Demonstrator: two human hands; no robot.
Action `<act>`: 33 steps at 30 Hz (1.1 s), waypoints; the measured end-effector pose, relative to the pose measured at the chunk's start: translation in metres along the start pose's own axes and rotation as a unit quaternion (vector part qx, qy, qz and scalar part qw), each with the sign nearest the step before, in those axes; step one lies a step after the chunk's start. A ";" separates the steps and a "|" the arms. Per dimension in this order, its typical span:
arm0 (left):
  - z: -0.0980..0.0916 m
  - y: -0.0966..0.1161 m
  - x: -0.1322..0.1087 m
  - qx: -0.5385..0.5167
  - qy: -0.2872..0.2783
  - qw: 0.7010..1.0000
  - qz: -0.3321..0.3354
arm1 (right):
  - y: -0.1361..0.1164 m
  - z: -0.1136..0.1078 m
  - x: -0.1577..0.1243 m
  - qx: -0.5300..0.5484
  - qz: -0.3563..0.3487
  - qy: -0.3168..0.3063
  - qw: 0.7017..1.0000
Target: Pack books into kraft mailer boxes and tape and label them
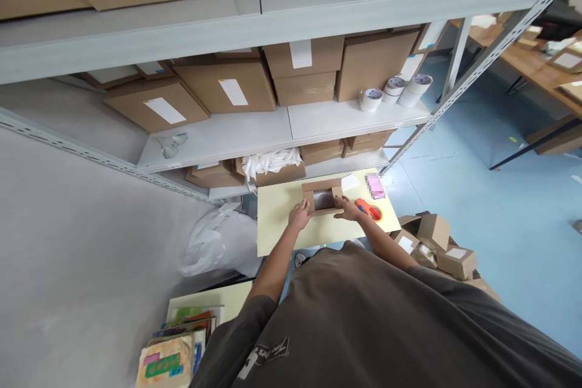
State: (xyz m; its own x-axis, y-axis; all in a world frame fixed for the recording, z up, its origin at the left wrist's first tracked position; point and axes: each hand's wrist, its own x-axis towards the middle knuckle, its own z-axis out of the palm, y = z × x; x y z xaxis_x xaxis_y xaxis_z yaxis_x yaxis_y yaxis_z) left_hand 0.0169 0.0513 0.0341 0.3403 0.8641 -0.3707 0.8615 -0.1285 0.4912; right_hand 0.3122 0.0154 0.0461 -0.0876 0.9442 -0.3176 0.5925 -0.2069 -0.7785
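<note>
A small cardboard box [322,210] stands on the pale yellow table [277,233] with its top flaps spread. Something greyish shows inside it, too small to make out. My left hand [300,216] holds the box at its left end, fingers over the flap. At the opposite end my right hand [347,208] grips the right flap, with the thumb toward the near side. Just right of that hand lies an orange-red tape dispenser [367,209]. A white slip of paper [350,182] and a blurred pink item [375,185] are behind it.
Metal shelving [318,124] rises behind the table, stacked with cartons [227,88] and white tape rolls [371,99]. A white plastic bag [222,239] bulges at the left. Packed boxes [434,248] pile on the floor at right. Books [168,361] sit at lower left.
</note>
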 end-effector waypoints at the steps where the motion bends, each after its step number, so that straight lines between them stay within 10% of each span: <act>1: -0.004 -0.004 -0.001 0.030 -0.009 1.000 0.002 | -0.001 0.003 0.002 -0.028 -0.019 -0.025 0.999; 13: -0.052 -0.021 0.003 0.148 -0.039 0.988 -0.012 | -0.017 0.039 0.030 -0.196 -0.007 -0.004 0.981; 23: -0.032 -0.011 0.017 0.042 0.117 0.978 -0.166 | -0.033 0.059 0.048 -0.227 0.094 0.113 0.963; 33: -0.014 -0.032 0.011 0.009 0.128 0.992 0.001 | -0.010 0.057 0.045 -0.228 -0.021 0.085 0.970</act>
State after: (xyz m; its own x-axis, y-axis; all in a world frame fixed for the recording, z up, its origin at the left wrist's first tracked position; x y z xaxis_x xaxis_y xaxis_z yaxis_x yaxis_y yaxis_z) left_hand -0.0126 0.0713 0.0251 0.2378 0.9586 -0.1567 0.8684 -0.1375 0.4765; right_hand 0.2566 0.0457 0.0089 -0.0085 0.9858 -0.1676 0.8875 -0.0698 -0.4554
